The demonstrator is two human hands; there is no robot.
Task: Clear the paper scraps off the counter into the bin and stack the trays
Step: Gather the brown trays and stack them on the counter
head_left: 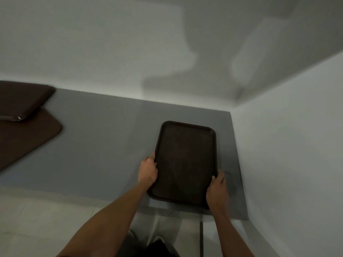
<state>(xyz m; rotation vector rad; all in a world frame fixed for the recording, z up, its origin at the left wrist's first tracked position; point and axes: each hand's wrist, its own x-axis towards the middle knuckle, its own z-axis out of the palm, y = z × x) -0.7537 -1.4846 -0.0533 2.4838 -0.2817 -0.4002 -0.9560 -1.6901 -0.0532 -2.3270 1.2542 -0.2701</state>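
While both hands clasp one brown tray (185, 160) at lower ctr-right, the stacking step looks to be in hand.
Left hand (148, 171) curls its fingers (149, 161) round the tray's left long edge; right hand (218, 190) wraps the right edge nearer the body, fingertips mostly hidden under the rim. Tray is over the grey counter (102, 145), near end overhanging the front edge, close to the wall (287, 145) at right; can't tell if it's lifted or resting. Two more trays at far left of frame, upper tray (22, 99) overlapping lower tray (27, 138), well apart from this one. No scraps or bin in view. Next, prob.: carry it left, keep it level, square it w/ that pair before setting down.
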